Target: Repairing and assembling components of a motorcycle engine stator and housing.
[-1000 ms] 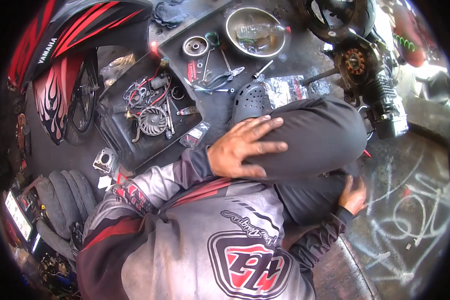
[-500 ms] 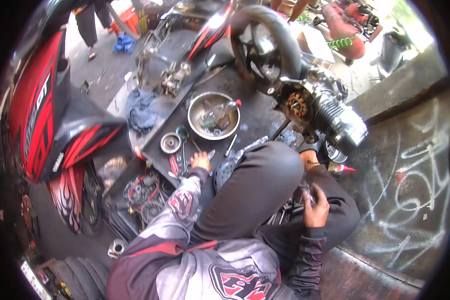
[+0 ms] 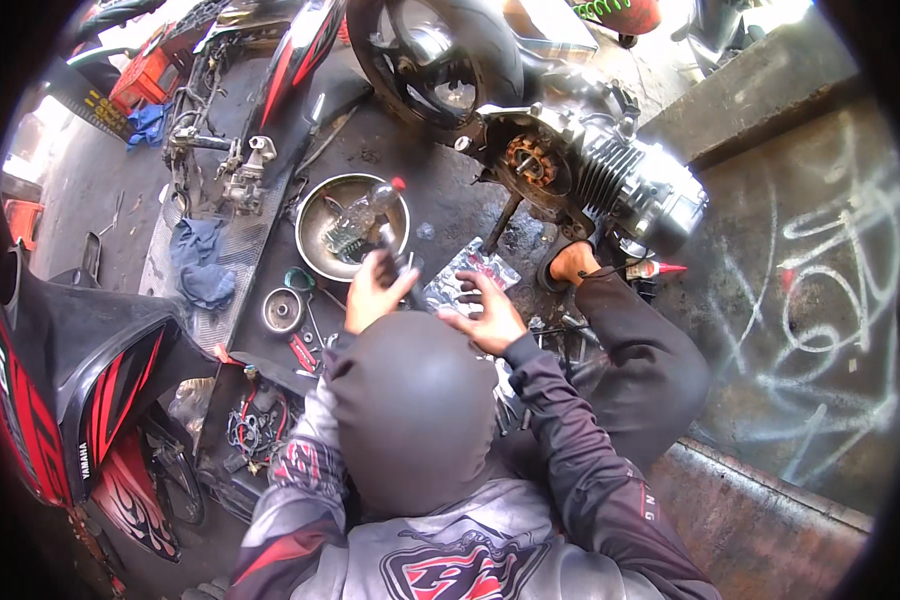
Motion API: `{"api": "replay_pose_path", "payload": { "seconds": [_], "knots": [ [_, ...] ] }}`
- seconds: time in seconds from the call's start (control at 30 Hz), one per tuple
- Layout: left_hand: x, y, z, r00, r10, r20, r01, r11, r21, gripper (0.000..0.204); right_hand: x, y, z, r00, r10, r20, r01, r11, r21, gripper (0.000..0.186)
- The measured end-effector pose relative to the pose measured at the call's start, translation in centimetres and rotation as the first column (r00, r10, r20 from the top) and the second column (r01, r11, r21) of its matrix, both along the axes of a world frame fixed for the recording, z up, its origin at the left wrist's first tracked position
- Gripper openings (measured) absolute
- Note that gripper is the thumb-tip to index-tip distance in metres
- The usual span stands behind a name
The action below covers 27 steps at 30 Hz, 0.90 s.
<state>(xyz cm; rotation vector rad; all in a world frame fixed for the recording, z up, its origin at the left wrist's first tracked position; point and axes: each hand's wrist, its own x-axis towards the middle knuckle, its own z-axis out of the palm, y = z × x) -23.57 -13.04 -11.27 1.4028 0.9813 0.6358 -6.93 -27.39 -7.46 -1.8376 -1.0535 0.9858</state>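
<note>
Head view: left hand (image 3: 375,292) just beyond the raised knee (image 3: 415,410), close by the lower right rim of the metal bowl (image 3: 315,250). At its fingertips, a dark, blurred part (image 3: 402,265), seemingly pinched between thumb and fingers; too smeared to tell its kind or the firmness of the hold. Right hand (image 3: 492,318) apart from the left, near the lower edge of the silver foil packet (image 3: 480,265), fingers spread and curved, turned toward the dark part; nothing clearly visible in its grasp. Inside the bowl, a clear plastic bottle (image 3: 375,200); to the left of the bowl, nearer the body, a round metal drum (image 3: 282,311). Beyond the right foot (image 3: 573,262), an engine (image 3: 610,185) with exposed copper coils.

For good handling here, best to keep the dark part low and steady in the left fingertips, clear of the bowl's rim. Better to cup the right hand beneath as a catch, with full support before any loosening of the left. Worth leaning slightly past the knee for a clearer sightline, elbows braced against the thighs.
</note>
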Motion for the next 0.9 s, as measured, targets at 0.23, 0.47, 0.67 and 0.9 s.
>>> {"api": "replay_pose_path", "payload": {
  "seconds": [0.23, 0.47, 0.67, 0.9],
  "knots": [
    [11.2, 3.1, 5.1, 0.931, -0.353, 0.094, 0.338, 0.93, 0.147, 0.047, 0.8, 3.3, 2.3, 0.891, -0.43, 0.147, 0.421, 0.903, 0.085, 0.042],
    [16.4, 4.1, 8.3, 0.824, -0.562, 0.076, 0.553, 0.826, 0.109, 0.057, 4.0, 2.8, 5.2, 0.834, -0.552, 0.019, 0.528, 0.807, 0.264, 0.031],
    [17.4, 5.3, 10.1, 0.786, -0.613, 0.079, 0.597, 0.787, 0.158, 0.048, 5.2, 4.3, 4.7, 0.837, -0.546, -0.039, 0.535, 0.801, 0.269, 0.031],
    [18.8, 6.0, 9.7, 0.808, -0.582, 0.094, 0.556, 0.805, 0.205, 0.052, 6.2, 5.3, 4.8, 0.817, -0.57, -0.092, 0.573, 0.782, 0.245, 0.03]
  ]
}}
